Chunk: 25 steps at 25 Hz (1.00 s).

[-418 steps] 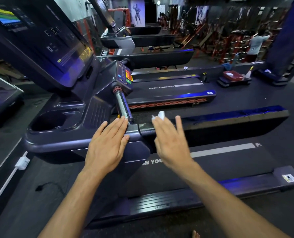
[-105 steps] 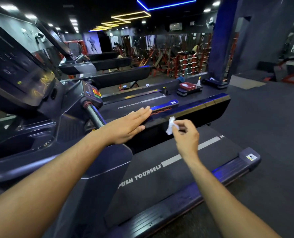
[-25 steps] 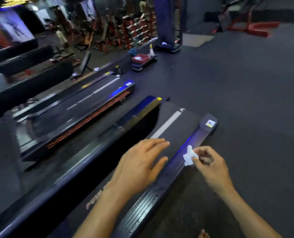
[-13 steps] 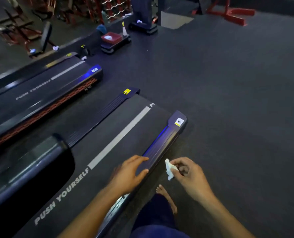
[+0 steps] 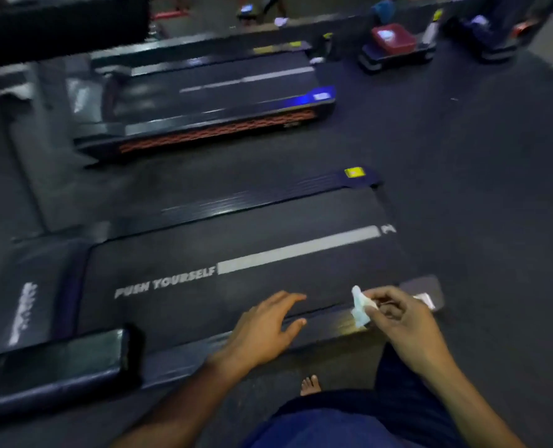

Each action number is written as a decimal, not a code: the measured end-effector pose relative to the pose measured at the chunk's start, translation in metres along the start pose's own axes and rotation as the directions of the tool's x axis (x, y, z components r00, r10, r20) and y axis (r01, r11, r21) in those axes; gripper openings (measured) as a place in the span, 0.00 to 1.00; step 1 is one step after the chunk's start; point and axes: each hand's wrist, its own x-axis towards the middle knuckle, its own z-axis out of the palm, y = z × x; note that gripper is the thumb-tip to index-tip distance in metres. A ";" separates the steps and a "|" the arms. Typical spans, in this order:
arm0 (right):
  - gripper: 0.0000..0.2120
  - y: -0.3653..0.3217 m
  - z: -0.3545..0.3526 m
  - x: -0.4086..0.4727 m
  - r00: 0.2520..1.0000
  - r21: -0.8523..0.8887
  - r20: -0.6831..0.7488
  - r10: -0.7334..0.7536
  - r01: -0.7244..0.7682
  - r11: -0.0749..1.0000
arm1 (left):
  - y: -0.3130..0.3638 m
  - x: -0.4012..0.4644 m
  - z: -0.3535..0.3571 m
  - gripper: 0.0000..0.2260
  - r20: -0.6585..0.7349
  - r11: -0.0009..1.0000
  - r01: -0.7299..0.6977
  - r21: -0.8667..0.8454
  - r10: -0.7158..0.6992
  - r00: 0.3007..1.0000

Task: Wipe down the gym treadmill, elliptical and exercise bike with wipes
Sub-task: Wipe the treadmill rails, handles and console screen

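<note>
- My right hand (image 5: 404, 321) pinches a crumpled white wipe (image 5: 360, 307) between thumb and fingertips, other fingers curled in.
- Wipe sticks out left of my right hand, over the near side rail (image 5: 326, 324) of the treadmill (image 5: 236, 247); can't tell if it touches the rail.
- My left hand (image 5: 265, 328) is open, fingers spread, holding nothing, palm down over the same rail, fingertips reaching past it above the belt edge.
- Hands near each other, wipe between them.
- Belt (image 5: 268, 221) ahead of both hands, printed "PUSH YOURSELF" with a grey stripe.
- Rail end cap (image 5: 425, 287) just beyond my right hand.
- My bare foot (image 5: 310, 385) on the floor (image 5: 478, 189) below the hands, beside the rail.
- Second treadmill (image 5: 210, 101) well beyond, blurry.
- Red tray (image 5: 393, 37) far ahead right.
</note>
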 end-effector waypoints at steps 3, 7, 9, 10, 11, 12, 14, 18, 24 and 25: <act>0.09 -0.031 0.028 0.064 0.966 -0.006 0.248 -0.073 0.077 0.997 | -0.031 -0.010 -0.001 0.21 -0.062 0.969 0.216 -0.123 -0.225 0.972; 0.07 -0.062 0.065 0.125 0.835 -0.035 0.544 -0.080 0.118 0.992 | -0.037 -0.023 -0.003 0.20 -0.145 0.874 0.414 -0.255 -0.458 0.877; 0.07 -0.081 0.081 0.159 0.734 -0.041 0.677 -0.063 0.123 0.992 | -0.037 -0.030 -0.014 0.21 -0.155 0.802 0.521 -0.294 -0.577 0.802; 0.07 -0.093 0.086 0.176 0.674 -0.068 0.738 -0.046 0.142 0.988 | -0.032 -0.040 -0.020 0.22 -0.149 0.749 0.583 -0.314 -0.646 0.749; 0.08 -0.105 0.087 0.192 0.616 -0.099 0.787 -0.022 0.162 0.982 | -0.029 -0.057 -0.024 0.22 -0.164 0.695 0.633 -0.341 -0.707 0.688; 0.09 -0.118 0.087 0.204 0.547 -0.136 0.837 0.012 0.187 0.973 | -0.019 -0.080 -0.030 0.22 -0.201 0.645 0.662 -0.383 -0.757 0.622; 0.10 -0.157 0.091 0.216 0.370 -0.181 0.925 0.084 0.236 0.955 | 0.026 -0.128 -0.060 0.17 -0.182 0.446 0.763 -0.468 -0.893 0.411; 0.12 -0.227 0.108 0.206 0.202 -0.178 0.971 0.132 0.234 0.956 | 0.088 -0.187 -0.130 0.18 -0.070 -0.144 0.754 -0.641 -0.967 -0.244; 0.05 -0.247 0.128 0.109 0.094 -0.416 0.895 0.437 -0.183 0.891 | 0.063 -0.166 -0.232 0.27 -0.367 0.101 0.564 -0.820 -0.848 -0.382; 0.05 -0.244 0.134 0.095 0.079 -0.462 0.865 0.496 -0.260 0.848 | 0.046 -0.157 -0.244 0.28 -0.351 0.096 0.566 -0.819 -0.864 -0.361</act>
